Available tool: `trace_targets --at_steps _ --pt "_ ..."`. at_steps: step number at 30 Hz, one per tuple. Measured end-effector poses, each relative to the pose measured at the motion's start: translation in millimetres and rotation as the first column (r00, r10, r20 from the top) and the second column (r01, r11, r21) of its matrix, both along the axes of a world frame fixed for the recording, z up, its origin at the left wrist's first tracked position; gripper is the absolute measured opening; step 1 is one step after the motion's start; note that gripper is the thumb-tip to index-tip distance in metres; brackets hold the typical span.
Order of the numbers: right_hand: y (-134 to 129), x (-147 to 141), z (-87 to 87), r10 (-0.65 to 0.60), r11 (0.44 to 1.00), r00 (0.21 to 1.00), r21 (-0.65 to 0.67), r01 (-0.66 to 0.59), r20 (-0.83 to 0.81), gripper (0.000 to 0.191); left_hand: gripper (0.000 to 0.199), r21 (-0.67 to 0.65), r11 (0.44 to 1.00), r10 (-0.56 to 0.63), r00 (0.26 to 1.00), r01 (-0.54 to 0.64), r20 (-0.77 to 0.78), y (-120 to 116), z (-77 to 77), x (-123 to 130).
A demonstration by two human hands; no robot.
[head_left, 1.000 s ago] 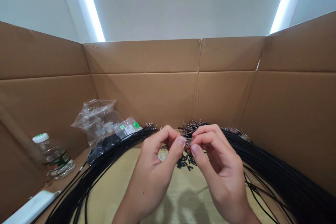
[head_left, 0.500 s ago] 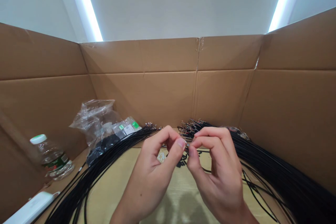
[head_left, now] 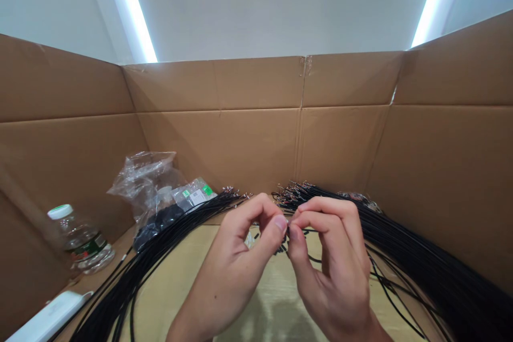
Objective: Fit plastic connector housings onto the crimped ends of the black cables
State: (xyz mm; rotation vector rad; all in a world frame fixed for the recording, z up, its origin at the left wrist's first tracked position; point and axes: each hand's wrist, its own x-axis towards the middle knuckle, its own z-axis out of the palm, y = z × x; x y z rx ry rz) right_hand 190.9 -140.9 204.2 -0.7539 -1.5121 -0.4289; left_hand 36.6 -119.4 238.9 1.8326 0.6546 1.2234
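"Left hand (head_left: pixel 236 262) first, in the head view: how was it held?"

"Thumb and forefinger were closed in a pinch, and the right hand (head_left: pixel 336 262) was closed likewise, just beside it. A small piece (head_left: pixel 288 228) was gripped at the meeting fingertips, above the yellowish board (head_left: pixel 168 278); its kind could not be told, being mostly covered."

"And how far along was the work?"

"Only partway, it was judged: the piece was not yet released. White tips (head_left: pixel 230 190) were seen on the left cable bundle (head_left: pixel 158 243), while bare-looking wire ends (head_left: pixel 298 188) were shown by the right cable bundle (head_left: pixel 420 256), perhaps those left to be done. Loose black pieces (head_left: pixel 279 249) and white bits (head_left: pixel 249 239) were scattered on the board."

"What else was placed around?"

"At the left, a bottle (head_left: pixel 86 248), a clear plastic bag (head_left: pixel 140 176) and a labelled packet (head_left: pixel 196 196) were set apart from the hands. Cardboard walls (head_left: pixel 220 139) were raised around. Nothing was seen blocking the fingers, though the loose pieces were partly hidden behind them."
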Motion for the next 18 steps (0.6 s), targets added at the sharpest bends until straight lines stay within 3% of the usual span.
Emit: trace_targets --at_steps 6,13,15,18 --pt "-5 2 3.5 0.17 0.965 0.977 -0.182 -0.191 -0.128 0.014 0.031 -0.017 1.0 0.01 1.0 -0.01 0.026 -2 0.2 3" --pt "-4 10 10.5 0.337 0.862 0.902 -0.298 -0.41 -0.269 0.013 0.031 -0.008 0.999 0.042 0.999 -0.042 0.029 -3 0.1 5" --pt "-3 10 11.3 0.347 0.85 0.891 -0.303 -0.431 -0.292 0.013 0.032 -0.002 0.999 0.049 0.999 -0.049 0.021 -2 -0.4 5" --pt "-3 10 10.9 0.292 0.888 0.918 -0.282 -0.365 -0.267 0.013 0.032 0.002 0.999 0.051 0.999 -0.051 0.01 -1 -1.0 5"
